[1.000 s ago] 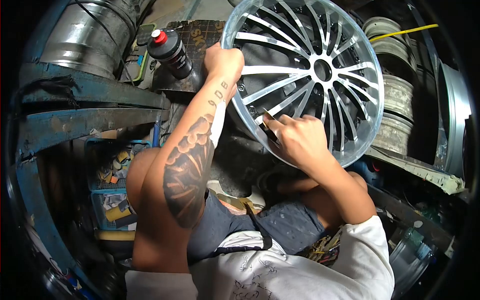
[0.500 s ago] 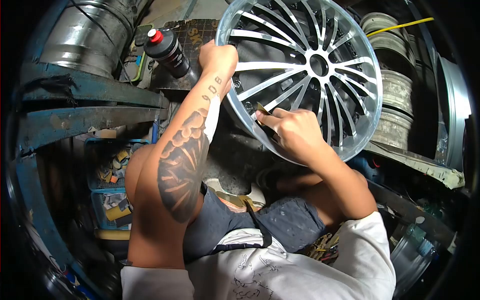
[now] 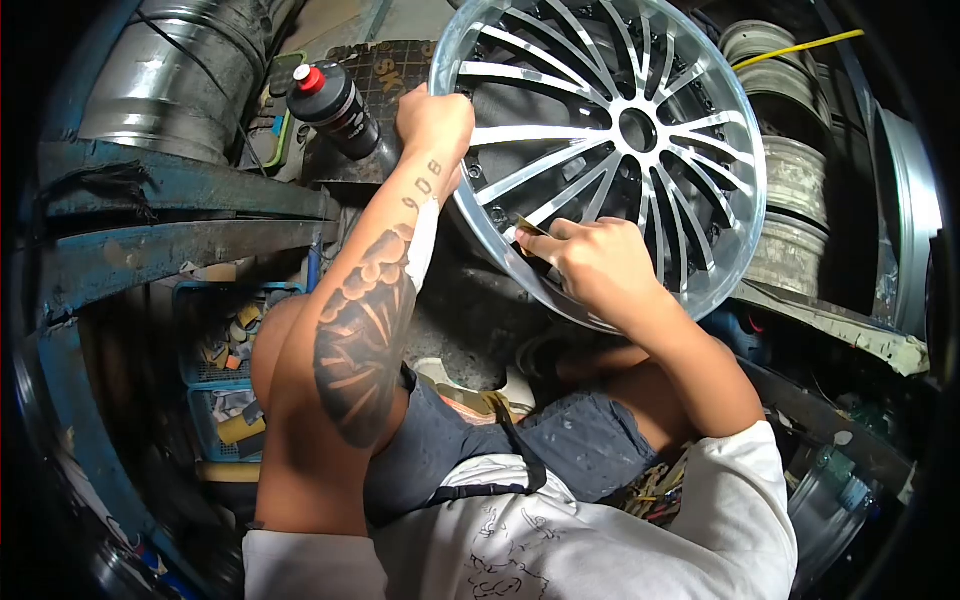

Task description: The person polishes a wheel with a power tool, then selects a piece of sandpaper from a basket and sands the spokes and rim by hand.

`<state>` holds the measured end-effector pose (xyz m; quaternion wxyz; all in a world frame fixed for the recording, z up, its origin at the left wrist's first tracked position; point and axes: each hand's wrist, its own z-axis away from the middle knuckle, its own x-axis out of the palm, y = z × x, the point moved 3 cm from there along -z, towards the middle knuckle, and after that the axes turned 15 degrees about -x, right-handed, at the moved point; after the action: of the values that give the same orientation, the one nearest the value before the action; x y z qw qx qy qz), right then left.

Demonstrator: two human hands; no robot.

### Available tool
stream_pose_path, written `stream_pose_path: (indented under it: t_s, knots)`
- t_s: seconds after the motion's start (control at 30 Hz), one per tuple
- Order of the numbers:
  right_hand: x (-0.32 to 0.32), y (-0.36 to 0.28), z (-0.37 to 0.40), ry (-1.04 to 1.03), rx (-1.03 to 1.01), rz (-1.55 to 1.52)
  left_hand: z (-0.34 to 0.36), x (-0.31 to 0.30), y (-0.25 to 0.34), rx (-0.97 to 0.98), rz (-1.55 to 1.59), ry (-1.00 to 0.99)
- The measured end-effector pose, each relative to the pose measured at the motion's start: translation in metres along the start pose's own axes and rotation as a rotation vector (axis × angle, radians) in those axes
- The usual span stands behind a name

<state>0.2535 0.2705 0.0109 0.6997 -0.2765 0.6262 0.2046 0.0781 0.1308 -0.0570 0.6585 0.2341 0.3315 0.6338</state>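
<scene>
A silver wheel rim with black gaps between its thin spokes tilts in front of me. My left hand is closed on the rim's left edge, its fingers partly hidden behind it. At the lower left of the rim, my right hand pinches a small tan piece of sandpaper against the inner edge, close to a spoke's outer end. A black bottle with a red and white cap stands left of my left hand.
Stacked rims stand at the right, and a large metal barrel lies upper left. Blue metal beams run along the left. Blue baskets hold scraps. A yellow stick juts out upper right.
My right hand has shifted very slightly at the rim's inner edge with the sandpaper. My left hand keeps its hold on the rim.
</scene>
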Motion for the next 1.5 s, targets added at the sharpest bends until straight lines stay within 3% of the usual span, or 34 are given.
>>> stream_pose_path:
  t_s: [0.57, 0.67, 0.77, 0.9, 1.03, 1.13, 1.27, 1.4, 1.5]
  knots:
    - [-0.005, -0.004, 0.009, -0.075, 0.021, 0.052, -0.02, 0.002, -0.01, 0.062, -0.006, 0.021]
    - [-0.013, -0.005, 0.001, 0.157, 0.079, 0.016, -0.014, 0.002, -0.008, -0.002, 0.021, -0.022]
    - [0.006, -0.006, 0.005, 0.033, 0.033, 0.106, -0.017, 0.004, -0.01, 0.003, 0.041, 0.0]
    - [-0.012, -0.01, -0.004, 0.13, 0.046, 0.081, -0.006, 0.001, -0.003, -0.003, -0.004, -0.004]
    - [-0.001, -0.01, 0.006, -0.061, 0.052, 0.082, -0.008, 0.0, -0.001, 0.075, 0.088, 0.02]
    - [-0.011, -0.008, -0.003, 0.164, 0.084, 0.106, -0.004, 0.002, -0.001, 0.032, 0.085, -0.009]
    - [-0.002, -0.011, 0.003, 0.0, 0.099, 0.055, -0.004, 0.0, -0.003, 0.047, -0.062, 0.041]
    - [-0.01, -0.006, -0.002, 0.238, 0.095, 0.033, 0.007, 0.001, 0.001, 0.0, -0.001, -0.012]
    - [0.003, -0.008, 0.012, 0.109, 0.152, 0.01, 0.004, -0.004, 0.006, 0.002, 0.001, 0.015]
